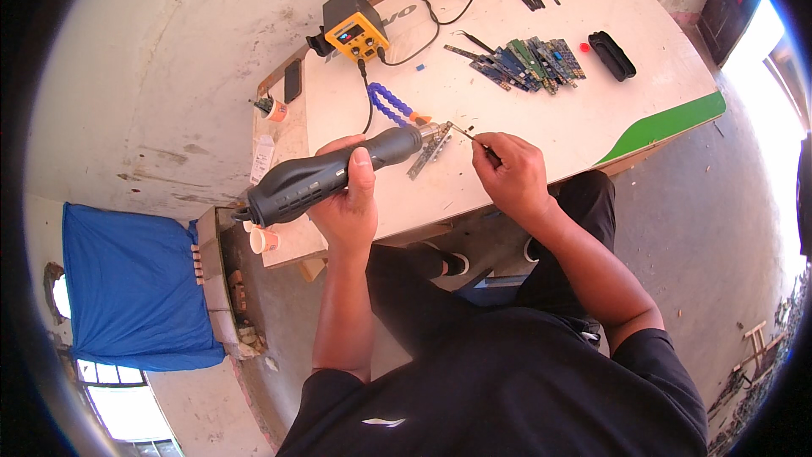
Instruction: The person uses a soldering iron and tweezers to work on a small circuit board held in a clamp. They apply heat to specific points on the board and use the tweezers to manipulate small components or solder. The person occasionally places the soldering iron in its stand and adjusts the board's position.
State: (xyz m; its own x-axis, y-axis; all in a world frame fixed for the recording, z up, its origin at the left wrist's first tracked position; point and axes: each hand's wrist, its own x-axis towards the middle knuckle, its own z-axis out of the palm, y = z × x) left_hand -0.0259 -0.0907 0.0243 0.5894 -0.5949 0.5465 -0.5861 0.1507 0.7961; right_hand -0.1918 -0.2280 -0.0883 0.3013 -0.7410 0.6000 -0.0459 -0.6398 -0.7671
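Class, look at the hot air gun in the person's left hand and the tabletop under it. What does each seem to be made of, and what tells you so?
Hot air gun: probably moulded plastic, matt dark grey, with a ribbed grip; its nozzle looks metallic. Tabletop: likely painted or laminated board, smooth white with a green patch.

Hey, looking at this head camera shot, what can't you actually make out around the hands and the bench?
- Head view: the tip of the thin metal tweezers in the right hand is too small to show what it grips.
- The narrow circuit board is partly hidden by the grey hot-air gun nozzle held in the left hand.
- The yellow station display is too small to read.
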